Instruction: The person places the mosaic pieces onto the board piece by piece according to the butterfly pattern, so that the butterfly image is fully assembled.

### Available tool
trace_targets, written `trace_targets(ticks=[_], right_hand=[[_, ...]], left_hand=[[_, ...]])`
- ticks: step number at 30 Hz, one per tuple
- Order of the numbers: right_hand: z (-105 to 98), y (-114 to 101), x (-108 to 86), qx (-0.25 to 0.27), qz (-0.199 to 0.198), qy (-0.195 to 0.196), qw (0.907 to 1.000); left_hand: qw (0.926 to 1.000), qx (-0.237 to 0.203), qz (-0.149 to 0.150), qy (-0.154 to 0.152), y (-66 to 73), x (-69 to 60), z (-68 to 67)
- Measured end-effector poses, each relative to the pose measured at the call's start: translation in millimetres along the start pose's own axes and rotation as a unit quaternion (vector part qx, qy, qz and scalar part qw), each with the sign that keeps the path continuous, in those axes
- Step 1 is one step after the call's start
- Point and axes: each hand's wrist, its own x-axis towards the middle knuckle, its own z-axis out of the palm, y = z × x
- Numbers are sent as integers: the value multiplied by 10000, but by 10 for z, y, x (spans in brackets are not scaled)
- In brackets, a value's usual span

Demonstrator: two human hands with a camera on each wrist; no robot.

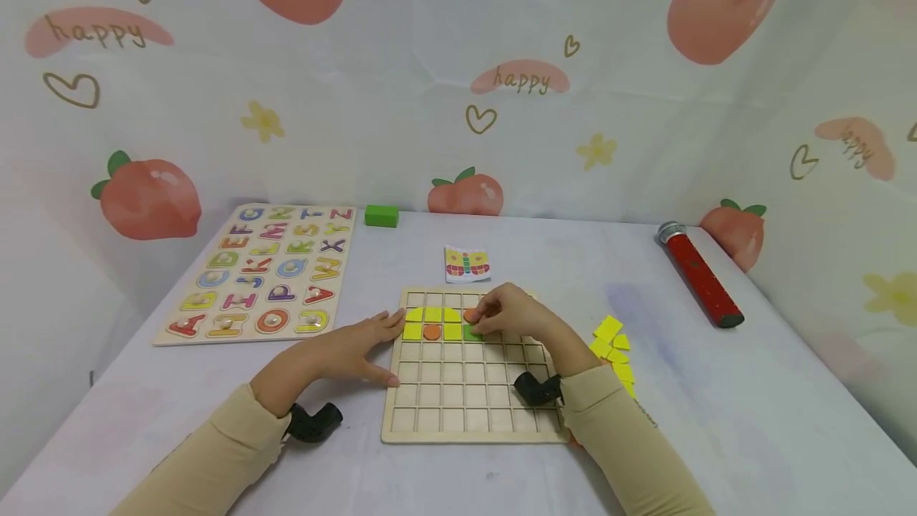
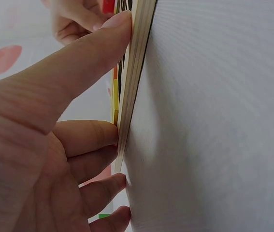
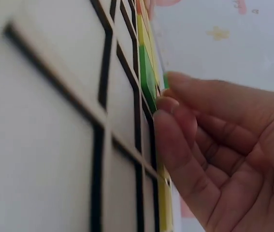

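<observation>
In the head view a wooden grid board [image 1: 430, 396] lies flat on the table. Its upper left cells hold yellow tiles [image 1: 433, 314], an orange round tile [image 1: 432, 332] and a green square tile [image 1: 471, 333]. My left hand [image 1: 344, 353] rests along the board's left edge, thumb and fingers spread and fairly straight. Over the top rows, my right hand [image 1: 512, 313] pinches a second orange round tile [image 1: 469, 314] beside the green one; its fingertips partly hide both. The right wrist view shows the bent fingers [image 3: 173, 140] meeting close to the green tile [image 3: 147, 77].
Loose yellow tiles [image 1: 609, 349] lie right of the board, partly behind the right forearm. A butterfly picture card [image 1: 467, 264] lies behind it. Farther left are an alphabet puzzle board [image 1: 261, 273] and a green block [image 1: 381, 216]. A red microphone [image 1: 700, 275] lies at the right.
</observation>
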Motion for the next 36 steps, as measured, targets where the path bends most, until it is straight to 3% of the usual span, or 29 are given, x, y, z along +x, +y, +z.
trace_targets(ticks=[5, 15, 24, 36], right_hand=[[-122, 40, -81, 131, 194, 149, 9996], [-554, 363, -402, 269, 585, 722, 9953], [-818, 605, -700, 100, 1624, 1356, 9773], [-1018, 947, -979, 115, 2044, 1550, 9665]], left_hand=[[10000, 42, -20, 2, -8, -3, 1], [9999, 101, -46, -4, -6, -9, -7], [10000, 58, -29, 7, -18, 2, 5], [10000, 68, -38, 25, 2, -3, 5]])
